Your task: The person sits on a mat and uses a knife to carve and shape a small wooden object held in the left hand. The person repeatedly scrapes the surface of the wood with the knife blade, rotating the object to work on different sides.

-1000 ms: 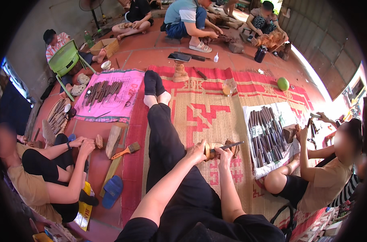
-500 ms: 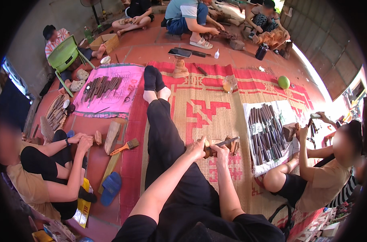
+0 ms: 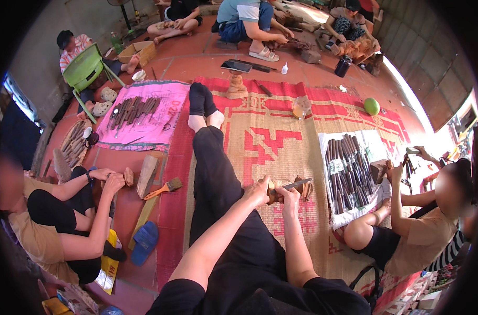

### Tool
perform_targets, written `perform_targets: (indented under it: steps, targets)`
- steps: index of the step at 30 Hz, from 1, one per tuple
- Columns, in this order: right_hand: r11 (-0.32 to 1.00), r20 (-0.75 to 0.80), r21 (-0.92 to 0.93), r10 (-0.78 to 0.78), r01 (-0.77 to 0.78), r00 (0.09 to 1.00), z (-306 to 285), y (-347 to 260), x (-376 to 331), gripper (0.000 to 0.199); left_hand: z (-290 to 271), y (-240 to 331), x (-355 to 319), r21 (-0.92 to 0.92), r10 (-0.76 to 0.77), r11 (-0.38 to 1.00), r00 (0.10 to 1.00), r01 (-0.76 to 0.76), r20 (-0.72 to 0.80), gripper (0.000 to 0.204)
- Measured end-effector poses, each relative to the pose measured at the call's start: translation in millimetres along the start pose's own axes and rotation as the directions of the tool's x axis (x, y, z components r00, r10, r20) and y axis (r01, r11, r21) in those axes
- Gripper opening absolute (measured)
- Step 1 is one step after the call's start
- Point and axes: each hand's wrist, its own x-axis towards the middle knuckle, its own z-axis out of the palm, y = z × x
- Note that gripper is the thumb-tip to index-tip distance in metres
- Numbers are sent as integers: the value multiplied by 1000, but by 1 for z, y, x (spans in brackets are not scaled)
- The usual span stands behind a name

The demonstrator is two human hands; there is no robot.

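My left hand is closed around a small brown wood piece above the mat, just right of my legs. My right hand is closed beside it, on a flat grey metal tool whose blade points up and to the right. The fingers hide the tool's other end and most of the wood. Behind the blade lies another brown carved wood piece, partly covered by it.
Rows of dark-handled carving tools lie on a white sheet at right, more tools on a pink cloth at left. A brush, blue slipper, glass and green fruit surround me. People sit close on both sides.
The view has shifted slightly. My hands, the wood and the metal tool keep nearly the same positions, with the blade's angle barely different.
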Motion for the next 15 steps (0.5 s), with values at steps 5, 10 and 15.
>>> perform_targets:
  steps: [5, 10, 15]
  targets:
    - [997, -51, 74, 3, 1, 999, 0, -4, 3, 15, -8, 9, -6, 15, 6, 1000, 1000, -6, 4, 66]
    - [1000, -50, 21, -1, 2, 999, -15, 1, 10, 11, 1, 4, -4, 28, 15, 1000, 999, -14, -50, 63]
    - [999, 23, 22, 36, -37, 999, -4, 2, 4, 14, 1, -1, 0, 3, 0, 1000, 1000, 0, -20, 64]
